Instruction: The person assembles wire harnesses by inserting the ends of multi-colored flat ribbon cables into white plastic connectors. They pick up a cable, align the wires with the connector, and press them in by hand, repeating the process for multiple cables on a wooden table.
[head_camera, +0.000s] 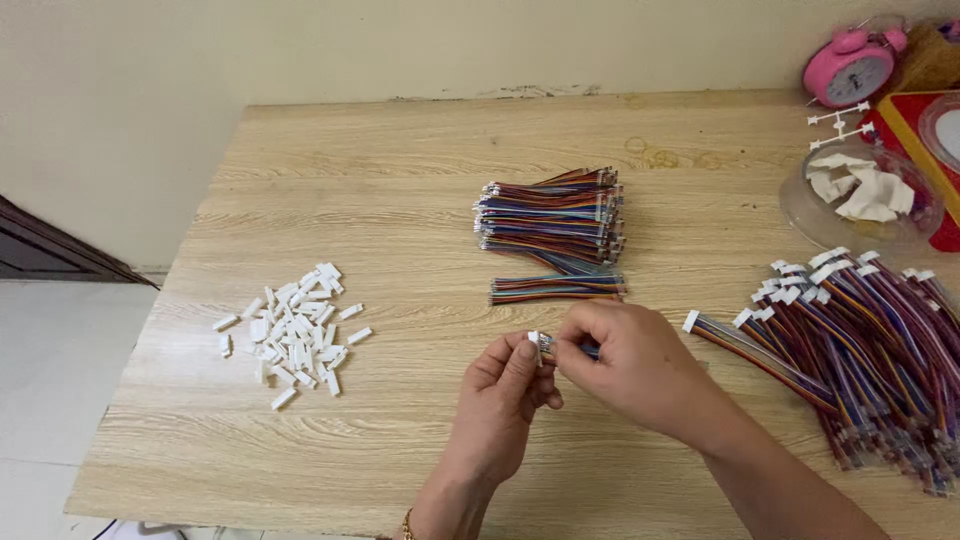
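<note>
Head view – hands (560, 365), connectors (290, 332), wire bundles (553, 220)

Pink alarm clock (852, 68) and clear plastic bowl (800, 205) at table's (400, 180) far right corner.

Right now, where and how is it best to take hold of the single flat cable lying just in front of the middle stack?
Probably pinch the flat cable at its left end, coming from the left: it lies crosswise, apart from the stack, and the right hand crowds its right end.
</note>
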